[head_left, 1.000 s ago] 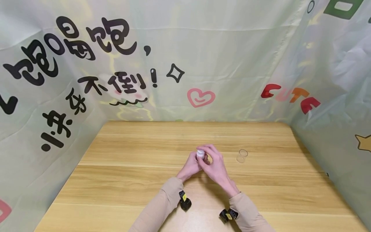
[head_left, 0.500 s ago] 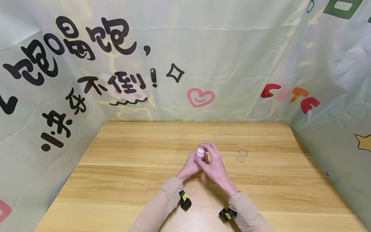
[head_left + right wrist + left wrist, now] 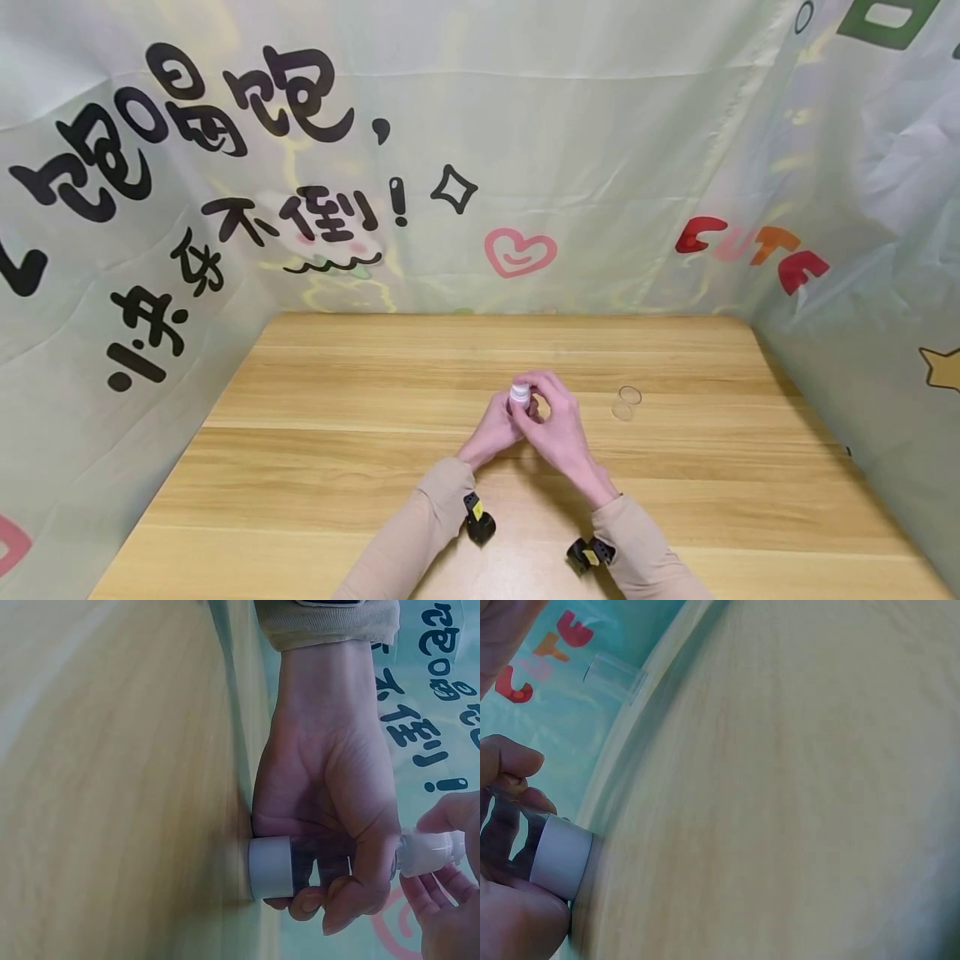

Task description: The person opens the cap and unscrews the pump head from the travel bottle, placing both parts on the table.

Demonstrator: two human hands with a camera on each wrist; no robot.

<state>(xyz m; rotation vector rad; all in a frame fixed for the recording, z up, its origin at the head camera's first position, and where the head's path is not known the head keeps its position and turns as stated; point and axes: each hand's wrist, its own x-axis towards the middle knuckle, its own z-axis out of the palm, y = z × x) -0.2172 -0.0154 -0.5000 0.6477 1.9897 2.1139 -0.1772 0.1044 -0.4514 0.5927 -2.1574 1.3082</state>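
A small bottle (image 3: 519, 398) stands roughly upright between the two hands in the head view, just above the table. Its body is clear, with a pale grey base (image 3: 270, 868) and a white top (image 3: 427, 851). My left hand (image 3: 492, 431) grips the body, its fingers wrapped round it in the right wrist view. From the other side, my right hand (image 3: 558, 427) pinches the white top between thumb and fingers. In the left wrist view the base (image 3: 562, 856) sticks out beyond the left hand. The fingers partly cover the body.
A clear cylindrical cap (image 3: 626, 403) stands on the wooden table (image 3: 337, 467), right of the hands. Printed cloth (image 3: 600, 167) walls off the table's back and sides. A black camera is strapped to each wrist.
The right fingers loosened around the white top half a second ago, showing more of it, and have now closed on it again. The left hand and the cap have stayed put.
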